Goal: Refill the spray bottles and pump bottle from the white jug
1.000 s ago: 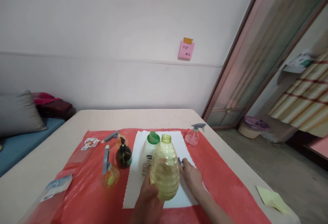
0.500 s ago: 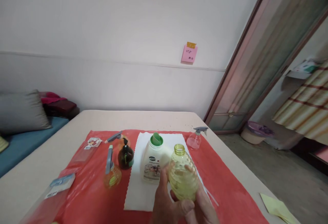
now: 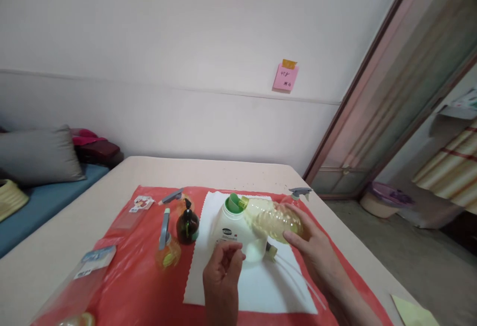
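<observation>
Yellow see-through bottle (image 3: 279, 220), ribbed, tipped sideways, neck at the white jug's (image 3: 228, 222) green mouth (image 3: 234, 204) | right hand (image 3: 307, 236) wraps its base; left hand (image 3: 223, 269) curled, grip unclear | white mat (image 3: 266, 293) leaves room before the jug; red sheet (image 3: 130, 281) spreads leftward; table (image 3: 216, 167) edge runs beyond the right forearm

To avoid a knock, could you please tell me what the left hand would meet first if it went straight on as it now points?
The left hand would most likely meet the front of the white jug, which shows just beyond it, though this view leaves the gap unclear.
</observation>
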`<state>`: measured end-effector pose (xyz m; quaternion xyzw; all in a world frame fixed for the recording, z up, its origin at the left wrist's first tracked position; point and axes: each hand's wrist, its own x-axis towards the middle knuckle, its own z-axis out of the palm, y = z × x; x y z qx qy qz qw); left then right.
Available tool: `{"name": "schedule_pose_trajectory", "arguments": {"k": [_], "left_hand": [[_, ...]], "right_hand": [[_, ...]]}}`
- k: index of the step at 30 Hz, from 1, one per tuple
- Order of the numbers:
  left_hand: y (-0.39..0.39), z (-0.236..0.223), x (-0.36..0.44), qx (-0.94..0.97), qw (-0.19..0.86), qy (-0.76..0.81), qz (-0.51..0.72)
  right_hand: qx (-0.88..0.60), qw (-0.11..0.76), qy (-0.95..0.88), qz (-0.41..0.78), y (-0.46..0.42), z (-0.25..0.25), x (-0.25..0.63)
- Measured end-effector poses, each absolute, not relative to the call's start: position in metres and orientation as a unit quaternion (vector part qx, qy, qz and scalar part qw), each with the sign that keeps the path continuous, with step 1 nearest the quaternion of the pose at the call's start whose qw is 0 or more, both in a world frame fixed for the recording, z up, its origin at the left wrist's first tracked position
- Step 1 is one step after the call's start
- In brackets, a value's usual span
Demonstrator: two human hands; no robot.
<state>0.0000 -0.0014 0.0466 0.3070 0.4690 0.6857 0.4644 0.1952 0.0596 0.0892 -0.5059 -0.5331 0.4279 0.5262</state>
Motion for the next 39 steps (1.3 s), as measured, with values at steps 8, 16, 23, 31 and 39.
{"name": "schedule_pose_trajectory", "arguments": {"k": [8, 16, 23, 31, 39], "left_hand": [[-0.002, 0.051, 0.003, 0.313, 0.442, 0.494, 0.680], [-0.003, 0.052, 0.003, 0.321, 0.447, 0.483, 0.681], [-0.001, 0.054, 0.004, 0.319, 0.451, 0.476, 0.684], [-0.001, 0.052, 0.003, 0.317, 0.463, 0.474, 0.679], [0.000, 0.051, 0.002, 0.315, 0.465, 0.478, 0.675]], "right_hand": [[-0.516, 0.493, -0.601, 0.360, 0.076, 0.143, 0.192], [-0.537, 0.420, -0.640, 0.354, 0.086, 0.182, 0.176], [-0.512, 0.404, -0.722, 0.231, 0.100, 0.201, 0.168], [-0.466, 0.378, -0.781, 0.172, 0.103, 0.220, 0.152], [-0.460, 0.373, -0.785, 0.184, 0.102, 0.230, 0.142]]}}
